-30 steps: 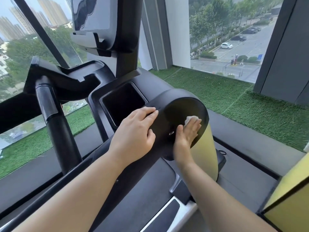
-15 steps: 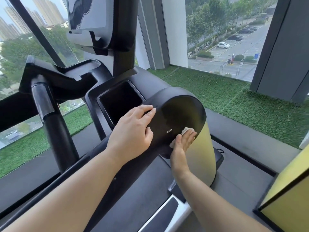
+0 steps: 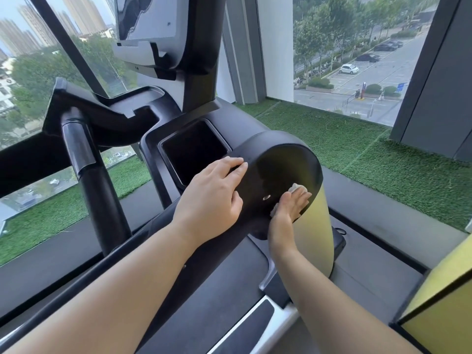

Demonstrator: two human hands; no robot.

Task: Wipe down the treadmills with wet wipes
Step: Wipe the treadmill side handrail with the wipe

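The black treadmill ends its right armrest in a rounded black end cap [image 3: 278,164] above a yellow-green side panel [image 3: 315,233]. My right hand [image 3: 287,210] presses a white wet wipe [image 3: 296,187] flat against the lower right of that cap face; most of the wipe is hidden under my fingers. My left hand [image 3: 213,198] rests on the cap's left edge, fingers laid over the top and thumb against the face. The console screen [image 3: 150,29] stands above at the top.
A square black tray recess [image 3: 194,152] sits just left of the cap. A black handlebar post [image 3: 94,190] rises at left. Artificial grass [image 3: 383,159] and windows lie beyond. Another yellow-green panel [image 3: 444,302] stands at the lower right.
My right hand slid the wipe down the cap face, then back up and right toward its rim. The left hand stayed on the cap.
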